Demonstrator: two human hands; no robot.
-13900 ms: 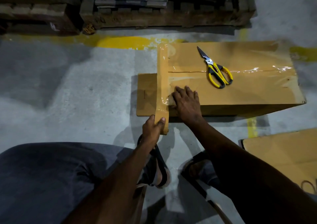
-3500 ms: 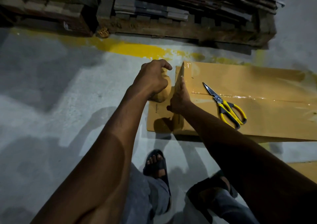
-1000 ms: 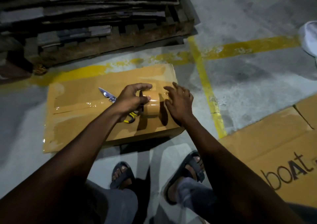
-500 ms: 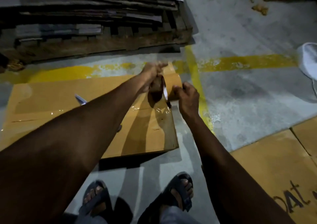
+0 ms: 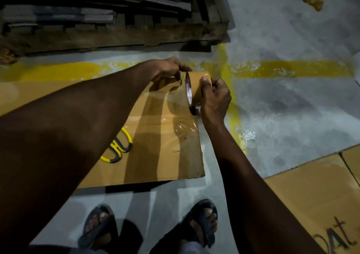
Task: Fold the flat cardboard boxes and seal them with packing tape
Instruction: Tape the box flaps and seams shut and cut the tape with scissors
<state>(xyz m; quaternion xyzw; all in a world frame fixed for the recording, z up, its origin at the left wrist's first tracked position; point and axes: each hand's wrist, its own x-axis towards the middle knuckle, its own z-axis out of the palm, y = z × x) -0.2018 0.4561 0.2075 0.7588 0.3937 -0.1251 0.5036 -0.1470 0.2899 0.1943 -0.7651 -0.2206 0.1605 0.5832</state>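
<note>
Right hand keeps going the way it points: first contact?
It grips the tape roll. Pushed on, roll and right hand would likely meet the left hand, whose fingers sit at the roll's far rim; depth unclear.

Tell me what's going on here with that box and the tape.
A person stands over a cardboard box lying on the floor and holds a roll of tape upright at its far right corner. The right hand grips the roll, and the left hand pinches it at the top edge. Clear tape already covers the box's seam. Scissors lie on the box, partly hidden by the left arm. More flat cardboard lies to the right.
</note>
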